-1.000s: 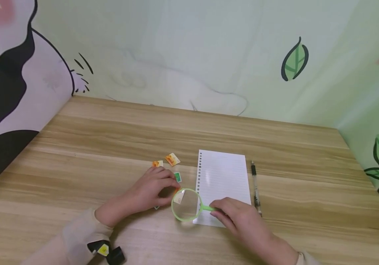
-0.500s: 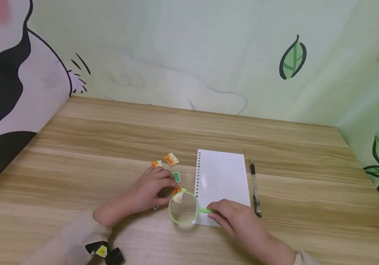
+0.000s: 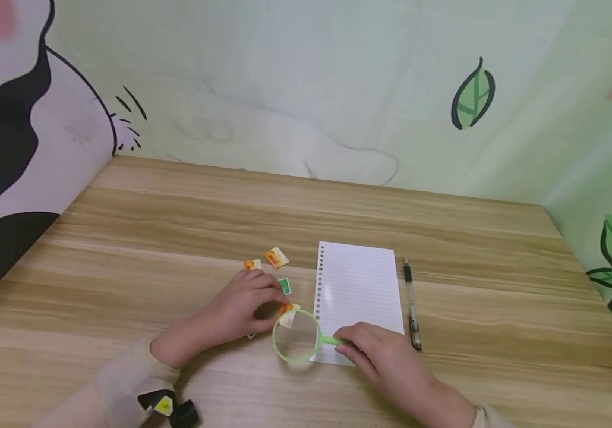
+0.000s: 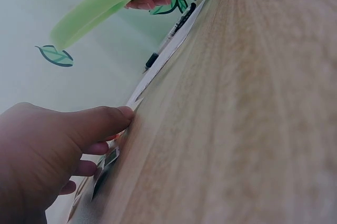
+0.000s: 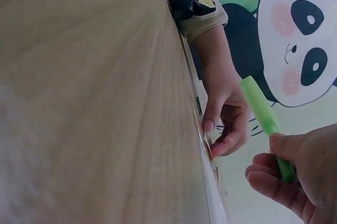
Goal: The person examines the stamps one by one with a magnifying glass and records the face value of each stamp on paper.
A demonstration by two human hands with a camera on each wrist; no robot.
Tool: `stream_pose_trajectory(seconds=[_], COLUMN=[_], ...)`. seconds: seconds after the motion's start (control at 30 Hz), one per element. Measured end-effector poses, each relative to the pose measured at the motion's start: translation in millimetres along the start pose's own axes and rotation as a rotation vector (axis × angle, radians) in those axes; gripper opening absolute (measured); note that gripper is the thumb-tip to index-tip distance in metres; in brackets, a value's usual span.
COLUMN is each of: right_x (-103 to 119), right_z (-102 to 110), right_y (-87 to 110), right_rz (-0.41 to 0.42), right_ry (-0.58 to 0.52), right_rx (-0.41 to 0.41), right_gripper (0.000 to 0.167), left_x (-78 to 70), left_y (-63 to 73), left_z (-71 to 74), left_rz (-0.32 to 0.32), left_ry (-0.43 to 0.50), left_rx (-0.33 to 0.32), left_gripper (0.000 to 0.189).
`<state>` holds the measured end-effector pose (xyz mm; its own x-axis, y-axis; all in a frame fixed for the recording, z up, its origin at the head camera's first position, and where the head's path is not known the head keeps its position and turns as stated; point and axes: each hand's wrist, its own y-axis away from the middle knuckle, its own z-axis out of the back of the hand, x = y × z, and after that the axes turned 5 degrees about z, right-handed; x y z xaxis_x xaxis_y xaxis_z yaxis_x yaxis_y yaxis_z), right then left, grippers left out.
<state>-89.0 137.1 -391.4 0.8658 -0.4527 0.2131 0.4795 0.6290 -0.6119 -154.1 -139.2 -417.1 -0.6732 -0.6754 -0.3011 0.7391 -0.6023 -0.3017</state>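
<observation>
Wrist device (image 3: 164,406), black with a yellow patch, at the left cuff, closest in. A little farther, right hand (image 3: 386,356) over the lower part of a lined, hole-punched sheet (image 3: 359,288), thumb and fingers pinching the handle of a green magnifying glass (image 3: 296,337). Lens raised off the tabletop, upper-left rim overlapping a small orange-and-cream printed paper, perhaps a stamp (image 3: 287,309), just left of the sheet.

Left hand (image 3: 244,306) at that same paper, thumb and index apart at the tips, other fingers bent. Cannot tell whether actually pinching or merely steadying. Looks, by judgement, like the viewing step: paper placed with the left, glass brought to bear with the right. Only one end seen through the lens, so next calls for shifting the ring slightly leftward and away to centre the print, with a light left touch; likely to slide easily if nudged.

Beside the sheet's right edge, a clear-barrelled pen (image 3: 413,306), untouched. Beyond the left fingers, a green, white-bordered piece (image 3: 284,286); past that, two more orange-and-cream pieces, one partly behind the hand (image 3: 252,264), one fully visible (image 3: 276,257). Farthest, a pale wall (image 3: 263,71) with a painted leaf (image 3: 473,98).
</observation>
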Motion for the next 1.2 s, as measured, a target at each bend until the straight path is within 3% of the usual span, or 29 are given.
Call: stream_pose_trajectory(seconds=[0.53,1.2], right_x=[2,-6], right_z=[2,21], right_y=[-1.0,-7.0], right_rz=[-0.047,-0.106], right_ry=[0.05,0.16], right_rx=[0.01,-0.063], right_gripper=[0.019,0.038], left_x=[-1.3,-0.3], left_y=[-0.4,-0.3], left_z=[0.2,-0.6], left_rz=[-0.004,0.001], left_ry=[0.003,0.002], left_rx=[-0.01,-0.001], left_gripper=[0.024,0.031])
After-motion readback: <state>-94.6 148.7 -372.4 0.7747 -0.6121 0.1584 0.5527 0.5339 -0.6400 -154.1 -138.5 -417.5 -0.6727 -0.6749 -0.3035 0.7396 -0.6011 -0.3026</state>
